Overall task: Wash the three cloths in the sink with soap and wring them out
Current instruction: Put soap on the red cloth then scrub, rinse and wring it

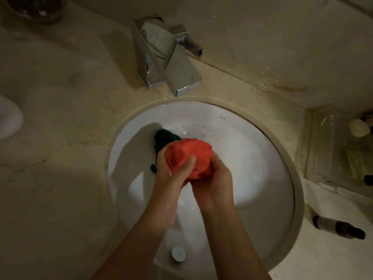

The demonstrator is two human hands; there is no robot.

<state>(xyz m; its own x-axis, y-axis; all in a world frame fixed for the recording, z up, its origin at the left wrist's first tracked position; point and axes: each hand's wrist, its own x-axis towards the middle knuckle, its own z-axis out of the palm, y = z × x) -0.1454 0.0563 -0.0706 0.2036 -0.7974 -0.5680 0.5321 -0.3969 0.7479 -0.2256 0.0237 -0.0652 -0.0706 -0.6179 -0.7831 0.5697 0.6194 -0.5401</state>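
A bunched red cloth (187, 154) is held above the round white sink (268, 178). My left hand (173, 174) grips it from the left with the thumb pressed across its front. My right hand (214, 182) grips it from the right and below. A dark green cloth (164, 139) lies in the basin behind my left hand, partly hidden by it. Soapy foam (222, 136) covers the water at the back of the basin. A third cloth is not visible.
A chrome tap (161, 57) stands on the beige stone counter (60, 178) behind the sink. A dark bottle (339, 227) lies on the counter at the right. A clear tray (333, 154) with small items sits further right. A white round object (8, 116) is at the left edge.
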